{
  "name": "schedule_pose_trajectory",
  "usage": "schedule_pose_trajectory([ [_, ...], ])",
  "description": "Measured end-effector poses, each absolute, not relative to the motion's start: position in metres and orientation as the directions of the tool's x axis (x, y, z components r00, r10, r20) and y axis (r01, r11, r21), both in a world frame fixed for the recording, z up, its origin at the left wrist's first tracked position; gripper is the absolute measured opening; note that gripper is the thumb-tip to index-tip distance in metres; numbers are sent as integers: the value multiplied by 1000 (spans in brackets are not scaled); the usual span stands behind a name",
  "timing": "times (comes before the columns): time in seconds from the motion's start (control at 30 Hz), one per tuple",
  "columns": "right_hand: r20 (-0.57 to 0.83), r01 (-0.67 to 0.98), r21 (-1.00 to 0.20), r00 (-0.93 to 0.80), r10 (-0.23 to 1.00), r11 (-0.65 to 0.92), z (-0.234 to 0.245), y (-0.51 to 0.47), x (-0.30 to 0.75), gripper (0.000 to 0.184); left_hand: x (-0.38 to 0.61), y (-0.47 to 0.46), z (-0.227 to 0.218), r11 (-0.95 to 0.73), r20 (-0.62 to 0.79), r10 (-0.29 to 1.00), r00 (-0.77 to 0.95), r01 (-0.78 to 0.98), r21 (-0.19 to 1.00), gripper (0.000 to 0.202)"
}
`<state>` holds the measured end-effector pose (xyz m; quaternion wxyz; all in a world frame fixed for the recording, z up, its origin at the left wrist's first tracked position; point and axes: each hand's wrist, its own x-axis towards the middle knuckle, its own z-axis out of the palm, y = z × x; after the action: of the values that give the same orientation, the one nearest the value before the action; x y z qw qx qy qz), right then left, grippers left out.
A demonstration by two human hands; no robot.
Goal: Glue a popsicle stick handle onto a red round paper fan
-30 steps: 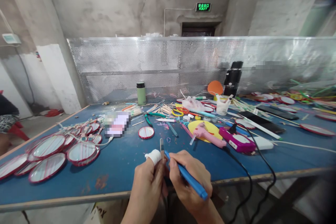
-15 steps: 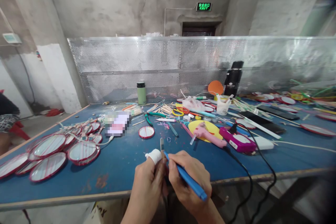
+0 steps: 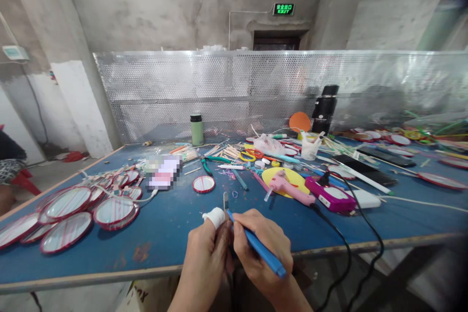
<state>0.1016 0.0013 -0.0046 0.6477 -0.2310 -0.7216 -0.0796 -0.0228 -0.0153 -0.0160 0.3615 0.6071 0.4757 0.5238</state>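
My left hand [image 3: 206,248], with a white wrap round its thumb, pinches a small flat wooden craft stick [image 3: 225,201] whose rounded end points away from me. In my right hand [image 3: 265,246] is a blue pen [image 3: 263,252], held as for writing, its tip at the stick beside my left thumb. Both hands are close together over the table's front edge. Beyond them lies a small round disc with a red rim [image 3: 204,184]. My fingers hide the lower part of the stick.
Larger red-rimmed discs [image 3: 69,202] pile up on the left by a phone [image 3: 165,171]. A pink glue gun [image 3: 288,186], a purple power strip [image 3: 331,194] and black cables lie right. Pliers [image 3: 207,165], loose sticks, a green bottle [image 3: 196,130] and a black flask [image 3: 324,108] stand farther back.
The pen and my right hand have shifted very slightly left, with the pen tip still at the stick. My left hand keeps its grip almost unmoved.
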Motion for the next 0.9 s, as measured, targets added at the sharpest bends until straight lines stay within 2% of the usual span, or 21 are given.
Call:
schedule_pose_trajectory([
  [0.77,977,495,-177,-18,213,850,-8,1,101,15,-23,-15,-17,-287,290,957,16,197,937,35],
  [0.9,962,516,-269,97,256,813,-10,-5,115,17,-21,-16,-14,-242,247,969,-20,129,962,36],
])
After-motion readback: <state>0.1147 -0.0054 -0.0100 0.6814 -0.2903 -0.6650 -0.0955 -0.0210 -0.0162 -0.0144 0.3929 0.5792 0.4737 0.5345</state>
